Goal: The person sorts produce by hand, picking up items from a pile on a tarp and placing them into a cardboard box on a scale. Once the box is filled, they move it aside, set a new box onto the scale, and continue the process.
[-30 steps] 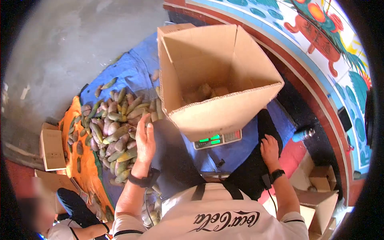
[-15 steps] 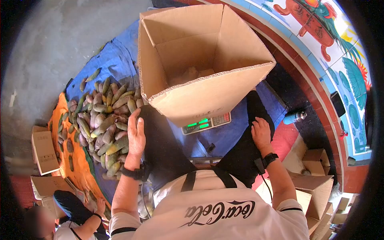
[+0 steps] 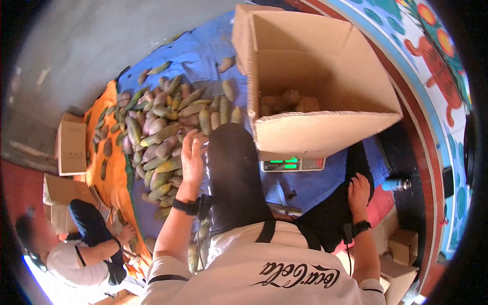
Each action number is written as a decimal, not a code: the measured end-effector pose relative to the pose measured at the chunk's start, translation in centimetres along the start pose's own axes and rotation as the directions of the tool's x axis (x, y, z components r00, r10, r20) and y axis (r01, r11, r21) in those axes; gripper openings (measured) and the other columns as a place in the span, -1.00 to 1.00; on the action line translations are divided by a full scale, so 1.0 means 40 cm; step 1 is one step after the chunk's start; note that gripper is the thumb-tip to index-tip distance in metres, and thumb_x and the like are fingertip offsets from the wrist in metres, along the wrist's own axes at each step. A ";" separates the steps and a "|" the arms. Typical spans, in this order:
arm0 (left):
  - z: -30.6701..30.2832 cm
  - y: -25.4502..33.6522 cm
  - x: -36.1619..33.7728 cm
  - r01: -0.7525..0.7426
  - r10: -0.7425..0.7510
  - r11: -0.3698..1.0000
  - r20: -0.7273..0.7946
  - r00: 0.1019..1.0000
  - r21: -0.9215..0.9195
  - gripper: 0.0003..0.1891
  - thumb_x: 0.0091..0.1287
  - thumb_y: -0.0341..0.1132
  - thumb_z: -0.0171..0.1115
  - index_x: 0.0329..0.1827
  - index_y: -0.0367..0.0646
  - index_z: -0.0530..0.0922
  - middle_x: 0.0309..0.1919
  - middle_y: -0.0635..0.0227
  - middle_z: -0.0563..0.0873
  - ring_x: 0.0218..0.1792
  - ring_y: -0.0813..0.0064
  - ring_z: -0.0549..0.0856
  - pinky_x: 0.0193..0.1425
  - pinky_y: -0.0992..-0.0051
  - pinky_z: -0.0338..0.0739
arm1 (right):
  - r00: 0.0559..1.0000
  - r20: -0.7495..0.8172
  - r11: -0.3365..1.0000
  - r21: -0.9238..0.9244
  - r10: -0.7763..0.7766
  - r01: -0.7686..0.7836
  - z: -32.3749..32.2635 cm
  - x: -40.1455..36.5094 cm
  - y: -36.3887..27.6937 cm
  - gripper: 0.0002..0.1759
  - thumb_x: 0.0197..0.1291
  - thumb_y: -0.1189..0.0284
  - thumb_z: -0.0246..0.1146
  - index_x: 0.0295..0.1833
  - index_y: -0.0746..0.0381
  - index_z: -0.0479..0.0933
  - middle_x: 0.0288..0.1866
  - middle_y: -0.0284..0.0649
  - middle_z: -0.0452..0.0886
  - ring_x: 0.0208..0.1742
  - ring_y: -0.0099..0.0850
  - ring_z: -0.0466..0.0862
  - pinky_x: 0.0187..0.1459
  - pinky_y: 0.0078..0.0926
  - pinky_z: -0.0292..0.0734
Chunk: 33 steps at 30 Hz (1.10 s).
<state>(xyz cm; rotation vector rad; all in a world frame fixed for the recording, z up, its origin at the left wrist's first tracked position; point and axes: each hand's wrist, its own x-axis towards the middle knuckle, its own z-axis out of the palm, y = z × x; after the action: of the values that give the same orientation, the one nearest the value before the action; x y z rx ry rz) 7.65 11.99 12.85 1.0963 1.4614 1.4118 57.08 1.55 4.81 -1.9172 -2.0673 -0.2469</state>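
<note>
Grey concrete floor (image 3: 96,46) across the upper left, meeting a blue sheet (image 3: 203,51) spread through the middle. At far left, a small carton (image 3: 72,145); below it, a seated person in a white shirt (image 3: 73,262), one arm reaching toward an orange sheet (image 3: 114,175). Next, a broad heap of long green and purplish produce (image 3: 157,134), mostly on the blue sheet. At the heap's right edge, just beside the left knee (image 3: 231,152), the left hand (image 3: 192,160), fingers stretched out and a little apart; touching the produce or not, hard to tell. Then a tall, open-topped cardboard box (image 3: 325,129), brownish contents at the bottom too dim to make out. Under its near side, a scale (image 3: 292,164) with green-lit digits. Further right, the right hand (image 3: 359,189) resting on the right thigh (image 3: 333,213), fingers loosely spread. Beyond, a blue bottle (image 3: 395,185), more cartons (image 3: 404,246) below and a brightly painted wall (image 3: 434,63).
</note>
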 end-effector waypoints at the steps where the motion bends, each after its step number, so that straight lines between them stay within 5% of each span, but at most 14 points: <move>1: -0.027 -0.024 0.004 0.090 -0.089 0.996 -0.033 0.996 0.025 -0.62 0.45 -0.20 -0.06 0.23 -0.21 0.32 0.03 0.22 0.55 0.03 0.40 0.56 0.05 0.42 0.48 | 1.000 0.000 1.000 0.013 -0.021 0.021 0.004 0.001 0.002 -0.78 0.02 0.55 0.21 -0.16 0.31 0.49 0.04 -0.05 0.49 0.09 -0.08 0.46 0.12 -0.18 0.35; 3: -0.100 -0.125 0.016 0.181 -0.177 0.983 -0.083 0.981 0.041 -0.62 0.42 -0.23 -0.03 0.22 -0.21 0.34 0.01 0.19 0.57 0.01 0.40 0.58 0.03 0.44 0.48 | 1.000 0.029 1.000 0.008 0.000 0.000 0.010 0.000 0.007 -0.79 0.07 0.52 0.17 -0.15 0.34 0.49 0.06 -0.03 0.48 0.10 -0.05 0.44 0.15 -0.13 0.32; 5: -0.200 -0.285 0.023 0.231 -0.213 0.854 -0.092 0.973 0.465 -0.57 0.30 -0.25 0.06 0.21 -0.21 0.35 0.00 0.10 0.58 -0.03 0.33 0.60 0.01 0.44 0.49 | 0.998 0.055 1.000 0.005 -0.008 0.007 0.005 0.005 0.003 -0.79 0.07 0.52 0.18 -0.14 0.34 0.49 0.06 -0.03 0.48 0.11 -0.05 0.43 0.15 -0.13 0.32; 9: -0.322 -0.480 -0.049 0.387 -0.314 0.761 -0.226 0.922 0.521 -0.50 0.20 -0.23 0.13 0.20 -0.24 0.36 0.01 0.01 0.58 -0.03 0.19 0.61 0.05 0.38 0.47 | 0.995 0.092 1.000 -0.006 -0.026 0.026 0.006 0.008 0.006 -0.77 0.06 0.53 0.18 -0.12 0.34 0.47 0.08 -0.02 0.47 0.12 -0.04 0.42 0.15 -0.11 0.32; 11: -0.411 -0.606 -0.086 0.641 -0.590 0.709 -0.250 0.768 0.294 -0.48 0.18 -0.20 0.16 0.19 -0.23 0.38 0.04 0.03 0.58 0.03 0.10 0.58 0.07 0.29 0.46 | 0.995 0.097 0.999 -0.007 -0.037 0.038 0.007 0.009 0.004 -0.77 0.06 0.53 0.18 -0.12 0.34 0.47 0.08 -0.02 0.46 0.12 -0.03 0.42 0.16 -0.11 0.32; 12: -0.428 -0.614 -0.104 0.646 -0.594 0.707 -0.253 0.763 0.288 -0.48 0.18 -0.20 0.16 0.19 -0.23 0.38 0.04 0.03 0.58 0.03 0.10 0.58 0.07 0.29 0.46 | 0.995 0.096 0.999 -0.026 -0.042 0.045 0.009 0.010 0.004 -0.78 0.06 0.54 0.17 -0.13 0.34 0.47 0.06 -0.01 0.47 0.09 -0.03 0.44 0.13 -0.12 0.33; 14: -0.457 -0.630 -0.138 0.756 -0.611 0.402 -0.463 0.642 0.517 -0.54 0.32 -0.24 0.10 0.26 -0.12 0.29 -0.14 0.26 0.61 -0.25 0.35 0.62 -0.23 0.35 0.53 | 0.993 0.100 0.997 -0.045 -0.056 0.061 0.011 0.014 0.005 -0.79 0.06 0.55 0.16 -0.15 0.34 0.46 0.04 0.00 0.48 0.07 -0.03 0.45 0.11 -0.14 0.34; 20: -0.518 -0.702 -0.240 0.654 -0.507 0.396 -0.440 0.741 0.644 -0.53 0.16 -0.16 0.17 0.11 -0.18 0.44 -0.08 0.00 0.65 -0.01 0.06 0.61 0.09 0.26 0.48 | 0.984 0.152 0.993 -0.055 -0.091 0.100 0.023 0.011 0.017 -0.75 0.07 0.54 0.16 -0.08 0.33 0.44 0.08 -0.02 0.46 0.12 -0.03 0.42 0.16 -0.10 0.32; 24: -0.526 -0.729 -0.261 0.660 -0.518 0.318 -0.459 0.722 0.680 -0.53 0.15 -0.15 0.19 0.09 -0.17 0.45 -0.08 -0.02 0.64 0.01 0.02 0.59 0.10 0.26 0.48 | 0.979 0.187 0.995 -0.053 -0.077 0.089 0.026 0.009 0.026 -0.74 0.05 0.54 0.18 -0.10 0.32 0.44 0.07 -0.03 0.47 0.10 -0.03 0.43 0.14 -0.10 0.32; 26: -0.565 -0.815 -0.276 0.485 -0.511 0.211 -0.328 0.795 0.849 -0.54 0.15 -0.17 0.17 0.10 -0.16 0.44 -0.09 -0.03 0.64 0.00 0.03 0.60 0.09 0.24 0.48 | 0.977 0.199 0.994 -0.063 -0.079 0.093 0.032 0.010 0.031 -0.74 0.04 0.53 0.19 -0.10 0.31 0.44 0.06 -0.03 0.47 0.10 -0.03 0.43 0.14 -0.10 0.33; 29: -0.479 -0.631 -0.233 0.661 -0.514 0.258 -0.479 0.712 0.705 -0.55 0.15 -0.19 0.17 0.09 -0.19 0.45 -0.09 -0.07 0.62 0.01 0.01 0.58 0.12 0.24 0.46 | 0.974 0.205 0.991 -0.079 -0.093 0.111 0.031 0.011 0.031 -0.74 0.03 0.54 0.20 -0.11 0.31 0.44 0.07 -0.04 0.47 0.10 -0.03 0.44 0.13 -0.10 0.33; 33: -0.503 -0.637 -0.204 0.675 -0.499 0.320 -0.488 0.716 0.665 -0.56 0.13 -0.22 0.16 0.07 -0.23 0.46 0.00 -0.10 0.55 0.09 0.01 0.51 0.19 0.25 0.41 | 0.972 0.210 0.989 -0.078 -0.106 0.124 0.018 0.019 0.016 -0.74 0.04 0.54 0.20 -0.10 0.31 0.44 0.06 -0.04 0.47 0.10 -0.03 0.44 0.13 -0.11 0.33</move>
<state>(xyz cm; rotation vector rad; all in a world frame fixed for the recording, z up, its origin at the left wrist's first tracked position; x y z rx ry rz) -10.42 -1.69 -11.80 0.7249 2.4693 0.2207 57.59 2.56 4.33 -1.9498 -2.3435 -0.1767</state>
